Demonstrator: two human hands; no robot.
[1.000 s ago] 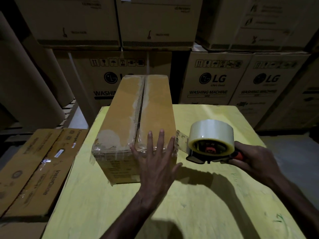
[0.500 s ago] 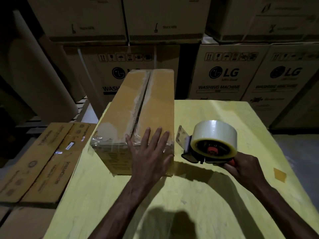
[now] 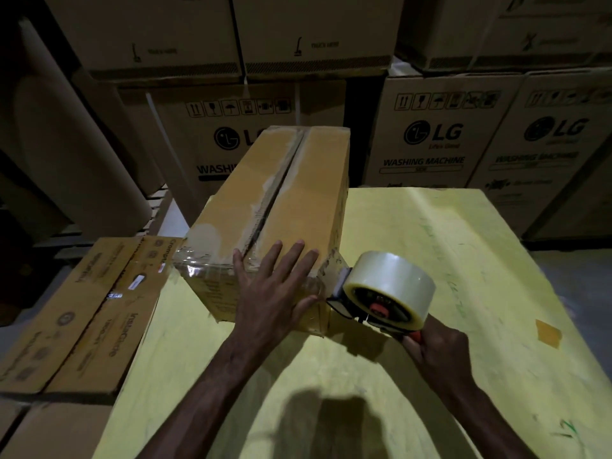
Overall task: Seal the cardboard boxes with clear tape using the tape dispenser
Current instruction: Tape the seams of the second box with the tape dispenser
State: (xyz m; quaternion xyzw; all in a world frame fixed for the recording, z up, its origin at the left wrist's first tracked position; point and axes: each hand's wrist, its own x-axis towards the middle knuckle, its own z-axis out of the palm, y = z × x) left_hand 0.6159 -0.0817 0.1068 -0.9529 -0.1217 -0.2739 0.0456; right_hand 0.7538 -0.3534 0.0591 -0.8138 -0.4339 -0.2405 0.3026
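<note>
The cardboard box [image 3: 298, 200] is lying lengthwise on the yellow table [image 3: 430, 376], toward its left side, with the long axis running away from the person. Its two top flaps are meeting at a centre seam [image 3: 280, 190], and pale torn strips are showing along both sides of that seam. Clear tape [image 3: 202, 270] is glinting across the near top edge and down the near end face.

The left hand [image 3: 275, 293] is lying flat on the near end of the box. The fingers are straight and spread over the top surface, and the thumb is reaching over the near right corner. This hand is pressing down and is gripping nothing.

The tape dispenser [image 3: 361, 309] is sitting at the near right corner of the box, its front plate facing the box's right side. Whether the plate is touching the cardboard cannot be determined. The roll of clear tape [image 3: 394, 279] is riding on the dispenser hub. The right hand [image 3: 437, 349] is curling its fingers round the dispenser's red handle from behind.

A small tan patch [image 3: 548, 332] is lying on the table near its right edge. Flat boxes [image 3: 82, 309] are lying beside the table on the left. Large printed cartons [image 3: 430, 134] are standing stacked behind the table, and a wide brown roll [image 3: 66, 154] is leaning at far left.
</note>
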